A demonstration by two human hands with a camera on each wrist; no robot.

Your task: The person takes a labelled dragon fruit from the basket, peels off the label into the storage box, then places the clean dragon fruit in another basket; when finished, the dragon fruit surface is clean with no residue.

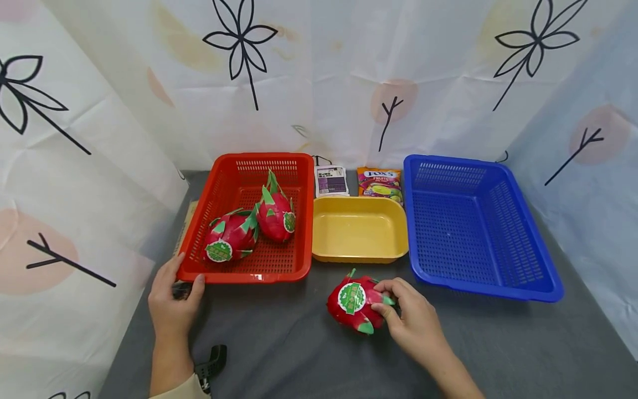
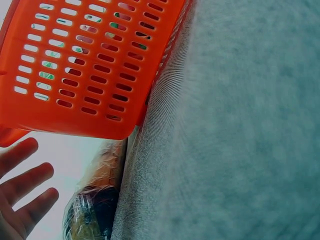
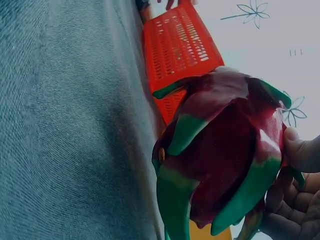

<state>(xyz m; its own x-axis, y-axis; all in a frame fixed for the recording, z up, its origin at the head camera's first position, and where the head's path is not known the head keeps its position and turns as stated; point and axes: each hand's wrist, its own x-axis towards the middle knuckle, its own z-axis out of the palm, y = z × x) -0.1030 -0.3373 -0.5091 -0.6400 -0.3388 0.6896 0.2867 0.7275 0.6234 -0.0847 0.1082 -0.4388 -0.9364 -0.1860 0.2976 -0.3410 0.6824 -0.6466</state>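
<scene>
White printed curtains (image 1: 329, 66) with black line-drawn flowers stand behind and to both sides of a dark grey tabletop (image 1: 269, 343). On the near side, just in front of the yellow tray's right half, is a red dragon fruit (image 1: 344, 316) with green-tipped scales and a round green and white sticker facing up. Its right end is pinched by the right hand (image 1: 416, 321), thumb on the near side and forefinger on the far side; whether the fruit touches the tabletop I cannot tell.

At the far left, the left hand (image 1: 171, 305) is at the near left corner of the red basket (image 1: 279, 275), its thumb well apart from its fingers. From the left wrist, three fingers show spread and fairly straight, close to the rim; I cannot tell whether they press on it. Two more dragon fruits (image 1: 234, 233) lie inside that basket, touching each other.

Right of it sits the yellow tray (image 1: 359, 230), then the larger blue basket (image 1: 453, 221) at the right. Beyond the tray lie a purple and white packet (image 1: 331, 181) and an orange FOX'S bag (image 1: 380, 183).
</scene>
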